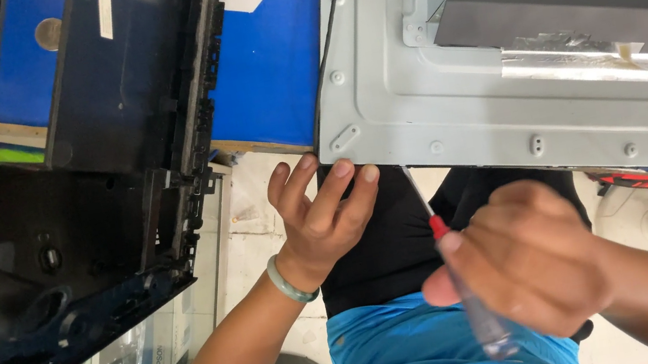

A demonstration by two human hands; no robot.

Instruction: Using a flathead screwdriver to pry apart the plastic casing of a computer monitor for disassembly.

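Observation:
A grey metal back panel [415, 95] of a flat screen lies on a blue table, its near edge overhanging toward me. My left hand [320, 209], with a pale green bangle at the wrist, has its fingers spread and its fingertips touching the underside of the panel's near left corner. My right hand [525, 262] grips a screwdriver [456, 274] with a clear handle and red collar. Its thin shaft points up at the panel's near edge.
A black plastic rear cover [44, 258] lies at the left, partly over the blue table surface [268, 67]. A grey metal box with silver foil tape [570, 14] sits on the panel. Boxes and bags stand on the tiled floor below.

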